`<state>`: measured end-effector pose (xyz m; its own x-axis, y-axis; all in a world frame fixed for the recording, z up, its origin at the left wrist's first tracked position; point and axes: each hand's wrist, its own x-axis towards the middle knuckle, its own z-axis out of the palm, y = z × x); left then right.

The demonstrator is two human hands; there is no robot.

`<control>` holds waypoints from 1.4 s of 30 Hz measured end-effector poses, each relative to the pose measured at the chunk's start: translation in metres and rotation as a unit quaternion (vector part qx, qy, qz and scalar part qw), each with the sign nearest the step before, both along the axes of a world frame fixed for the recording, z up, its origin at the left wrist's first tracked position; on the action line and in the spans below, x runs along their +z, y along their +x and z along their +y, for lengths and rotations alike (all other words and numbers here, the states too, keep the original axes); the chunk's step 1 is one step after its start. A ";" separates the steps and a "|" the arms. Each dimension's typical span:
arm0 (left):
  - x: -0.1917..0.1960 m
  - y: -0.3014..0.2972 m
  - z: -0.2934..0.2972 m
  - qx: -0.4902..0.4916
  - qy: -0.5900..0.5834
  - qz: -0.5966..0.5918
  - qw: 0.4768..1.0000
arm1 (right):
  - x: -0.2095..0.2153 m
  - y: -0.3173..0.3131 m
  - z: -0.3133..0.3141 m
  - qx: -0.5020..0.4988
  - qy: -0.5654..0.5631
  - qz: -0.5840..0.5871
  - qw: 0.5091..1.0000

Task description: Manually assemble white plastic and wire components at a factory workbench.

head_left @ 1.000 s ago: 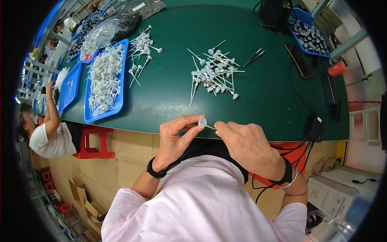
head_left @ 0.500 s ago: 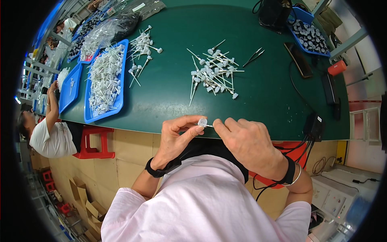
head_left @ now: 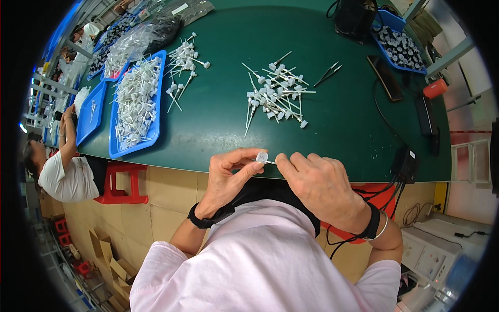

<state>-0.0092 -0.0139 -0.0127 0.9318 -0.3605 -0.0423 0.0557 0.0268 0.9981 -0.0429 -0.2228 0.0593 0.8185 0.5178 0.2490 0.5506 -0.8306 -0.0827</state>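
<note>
Fingers (head_left: 240, 154) of the left hand (head_left: 224, 176): thumb and forefinger pinching a small translucent-white round-headed plastic piece (head_left: 262, 156), face up, just over the near edge of the green tabletop (head_left: 208, 117), centre of frame. Right hand (head_left: 319, 179), just right of it: thumb and fingers pressed together around a thin pale rod (head_left: 271, 162) that meets the head. Too small to tell whether rod and head are joined, or whether it's a tool tip.

Progress, my read: this piece is mid-handling, not set down. A loose heap of white-headed thin-stemmed pieces (head_left: 270, 92) lies upper centre, a smaller scatter of similar pieces (head_left: 183, 53) upper left. Plenty more fill the blue rectangular plastic tray (head_left: 161, 101) at left. Can't say which batch is done and which is waiting, but one piece in hand against those heaps suggests plenty left, unless most are finished. Slim dark tweezers (head_left: 327, 74), right of the heap, lie unused.
</note>
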 end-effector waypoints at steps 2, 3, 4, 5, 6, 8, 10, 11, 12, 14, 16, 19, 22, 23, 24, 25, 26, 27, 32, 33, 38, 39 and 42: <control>0.001 0.000 0.000 -0.002 0.003 0.001 1.000 | -0.002 0.001 -0.002 -0.001 0.029 0.034 0.999; 0.001 0.000 0.001 -0.003 0.005 -0.003 1.000 | -0.002 0.002 -0.004 0.001 0.043 0.051 0.998; 0.002 0.000 0.001 -0.004 0.007 -0.008 1.000 | -0.001 0.003 -0.006 0.002 0.062 0.078 0.995; 0.003 0.000 0.001 -0.005 0.008 -0.012 1.000 | 0.000 0.004 -0.010 0.004 0.081 0.106 0.991; 0.003 0.001 0.001 -0.003 0.010 -0.010 1.000 | 0.001 0.006 -0.013 0.007 0.099 0.133 0.986; 0.004 0.002 0.002 0.000 0.015 -0.005 1.000 | 0.001 0.007 -0.016 -0.016 0.126 0.143 0.981; 0.004 0.004 0.001 0.008 0.006 -0.025 1.000 | 0.002 0.008 -0.019 -0.031 0.143 0.151 0.978; 0.005 0.005 0.000 0.011 0.002 -0.035 0.999 | 0.001 0.008 -0.020 -0.034 0.146 0.153 0.977; 0.004 0.005 0.000 0.010 0.007 -0.036 0.999 | -0.001 0.007 -0.021 -0.039 0.150 0.156 0.976; 0.003 0.007 0.001 0.006 0.016 -0.038 0.999 | -0.007 0.007 -0.021 -0.042 0.162 0.149 0.975; 0.002 0.008 0.003 0.017 0.009 -0.041 0.999 | -0.010 0.008 -0.021 -0.042 0.171 0.142 0.974; 0.005 0.005 0.009 0.028 0.033 -0.025 0.999 | -0.014 0.013 -0.019 -0.038 0.178 0.135 0.974; 0.006 0.006 0.013 0.060 0.036 -0.094 0.993 | -0.018 0.009 -0.022 -0.057 0.156 0.149 0.975; 0.010 0.008 0.018 0.063 0.062 -0.109 0.990 | -0.019 0.008 -0.023 -0.071 0.162 0.156 0.972; 0.013 0.009 0.023 0.067 0.087 -0.119 0.987 | -0.020 0.006 -0.024 -0.084 0.166 0.166 0.968; 0.016 0.009 0.029 0.082 0.100 -0.132 0.983 | -0.022 0.004 -0.028 -0.095 0.161 0.189 0.964; 0.018 0.011 0.037 0.111 0.098 -0.141 0.979 | -0.026 0.002 -0.031 -0.109 0.157 0.214 0.958; 0.018 0.011 0.046 0.137 0.096 -0.149 0.975 | -0.027 0.002 -0.032 -0.122 0.159 0.224 0.954; 0.019 0.027 0.125 0.325 0.138 -0.175 0.919 | -0.038 0.005 -0.034 -0.127 0.165 0.198 0.958; 0.018 0.036 0.148 0.361 0.152 -0.190 0.900 | -0.033 0.005 -0.031 -0.135 0.165 0.202 0.956; 0.027 0.090 0.211 0.387 0.321 -0.230 0.833 | -0.035 0.012 -0.035 -0.154 0.165 0.200 0.953; 0.027 0.091 0.208 0.382 0.337 -0.251 0.823 | -0.037 0.013 -0.035 -0.152 0.167 0.194 0.955; 0.034 0.080 0.178 0.367 0.339 -0.306 0.810 | -0.037 0.023 -0.031 -0.194 0.168 0.222 0.941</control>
<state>0.0707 0.1643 0.0210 0.8059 0.2145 0.5518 -0.2370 -0.7372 0.6327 -0.0203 -0.2540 0.0228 0.9915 0.1120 -0.0661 0.0607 -0.8482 -0.5262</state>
